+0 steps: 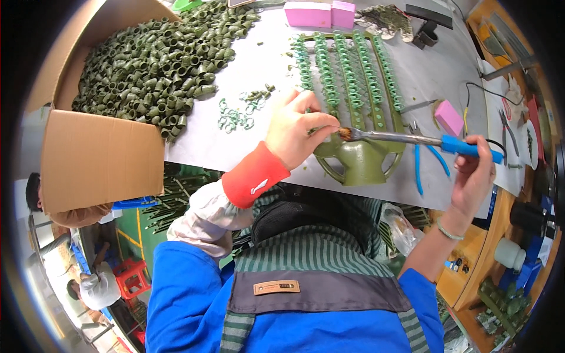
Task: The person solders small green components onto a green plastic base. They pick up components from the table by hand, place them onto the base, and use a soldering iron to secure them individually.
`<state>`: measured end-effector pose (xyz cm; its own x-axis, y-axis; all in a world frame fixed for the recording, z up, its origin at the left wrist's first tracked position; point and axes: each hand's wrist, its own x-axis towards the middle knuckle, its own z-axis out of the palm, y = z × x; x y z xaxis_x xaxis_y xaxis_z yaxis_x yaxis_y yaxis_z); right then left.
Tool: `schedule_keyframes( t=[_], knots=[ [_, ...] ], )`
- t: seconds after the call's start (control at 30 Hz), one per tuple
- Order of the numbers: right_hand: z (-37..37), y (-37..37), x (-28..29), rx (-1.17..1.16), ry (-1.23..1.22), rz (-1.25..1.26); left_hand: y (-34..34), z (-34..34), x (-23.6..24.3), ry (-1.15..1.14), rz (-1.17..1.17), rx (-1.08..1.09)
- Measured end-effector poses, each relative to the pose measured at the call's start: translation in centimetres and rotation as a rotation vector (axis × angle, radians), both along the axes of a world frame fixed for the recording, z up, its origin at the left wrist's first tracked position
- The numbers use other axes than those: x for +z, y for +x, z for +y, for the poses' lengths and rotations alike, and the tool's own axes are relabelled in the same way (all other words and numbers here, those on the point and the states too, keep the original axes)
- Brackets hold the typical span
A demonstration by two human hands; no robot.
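My right hand (475, 176) is closed round the blue handle of a soldering iron (406, 139), whose metal shaft points left. Its brown, crusted tip is beside the fingers of my left hand (297, 126). Those fingers are pinched together; whatever they hold is too small or hidden to make out. Beneath both hands lies an olive-green plastic part (362, 167), shaped like a rake head with several long bars. Rows of light green rings (347, 67) stand along the bars. Nearer me, some round spots on the bars have no rings.
A cardboard box (106, 156) and a heap of olive-green plastic caps (153, 67) fill the left. Loose green rings (235, 116) lie beside them. Blue-handled pliers (419, 167), a pink block (449, 117) and a black cord (485, 88) are on the right. Pink blocks (309, 15) stand at the back.
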<state>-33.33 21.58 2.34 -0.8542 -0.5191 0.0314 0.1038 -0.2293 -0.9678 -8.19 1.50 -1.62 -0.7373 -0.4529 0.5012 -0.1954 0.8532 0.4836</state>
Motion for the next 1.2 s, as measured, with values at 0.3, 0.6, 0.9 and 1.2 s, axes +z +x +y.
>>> schedule_keyframes(
  t=[0.3, 0.6, 0.9, 1.2],
  knots=[
    [1.1, -0.2, 1.9, -0.088, -0.012, 0.001, 2.9, -7.4, -0.8, 0.282, -0.187, 0.447],
    [1.8, -0.5, 1.8, -0.105, -0.017, -0.004, 3.7, -12.2, -4.4, 0.201, -0.400, 0.486],
    [2.6, -1.6, 1.3, -0.193, -0.026, 0.022, -1.5, -2.0, 2.7, 0.512, -0.091, -0.068],
    [0.0, -0.7, 0.1, -0.127, -0.050, -0.010, -5.2, -0.9, -0.4, -0.068, 0.016, -0.089]
  ],
)
